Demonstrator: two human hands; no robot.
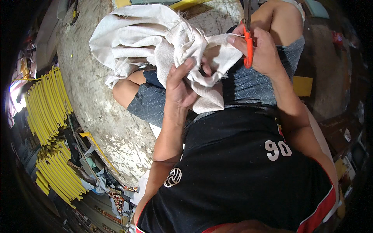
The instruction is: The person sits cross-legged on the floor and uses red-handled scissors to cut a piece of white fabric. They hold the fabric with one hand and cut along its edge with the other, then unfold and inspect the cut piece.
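A crumpled white cloth (136, 39) with frayed edges spreads over my lap and onto the worn board in front of me. My left hand (182, 83) is closed round a bunched part of it, thumb on top, with some fingers hidden in the folds. At the cloth's right end, my right hand (258, 48) holds orange-handled scissors (248, 48), the handles at the palm and the dark blades pointing away from me. The thumb and fingers of that same hand also pinch the cloth's edge. Whether the blades are apart is hard to see.
The worn, paint-flecked board (93, 89) extends to the left under my legs. Beyond its left edge stand stacks of curved yellow strips (48, 105) and scattered scraps. A yellow-handled tool (74, 15) lies at the far left, and a yellow block (302, 86) is at the right.
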